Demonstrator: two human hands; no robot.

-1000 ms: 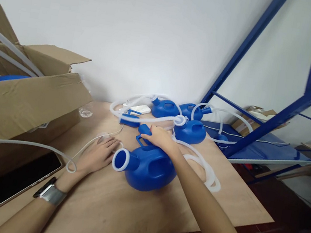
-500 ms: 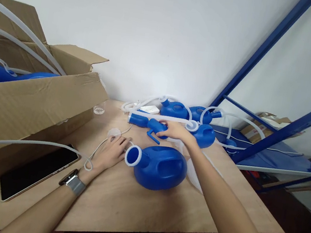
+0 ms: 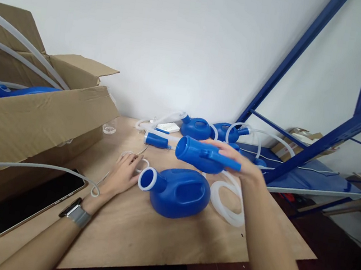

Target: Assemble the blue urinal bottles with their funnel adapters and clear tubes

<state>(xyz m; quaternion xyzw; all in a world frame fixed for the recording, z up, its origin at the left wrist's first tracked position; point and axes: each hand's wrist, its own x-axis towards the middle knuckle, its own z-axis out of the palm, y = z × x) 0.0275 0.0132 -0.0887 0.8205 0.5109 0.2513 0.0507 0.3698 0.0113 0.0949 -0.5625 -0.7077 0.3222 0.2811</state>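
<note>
My right hand (image 3: 232, 157) is closed around a blue plastic cup with a handle (image 3: 194, 154), held above the table; its round mouth faces left and its flat handle points right. Below it stands a blue jug (image 3: 179, 194) with a moulded grip hole, its white-rimmed mouth tilted up to the left. Left of that mouth, my left hand (image 3: 122, 174) lies on the table with fingers stretched out, beside a loop of thin translucent tube (image 3: 143, 164). What lies under those fingers is mostly hidden. A coil of clear hose (image 3: 223, 212) rests right of the jug.
A cardboard box (image 3: 32, 116) holding blue jugs and hoses fills the left side. A phone (image 3: 35, 203) lies before it. Behind are another blue cup (image 3: 157, 140), a white power strip (image 3: 170, 127) and more blue jugs (image 3: 197, 128). A blue metal rack (image 3: 297, 48) stands right.
My right hand has lifted the blue cup off the table and brought it right and nearer, turning its mouth left. My left hand stays in about the same place. The view has shifted slightly.
</note>
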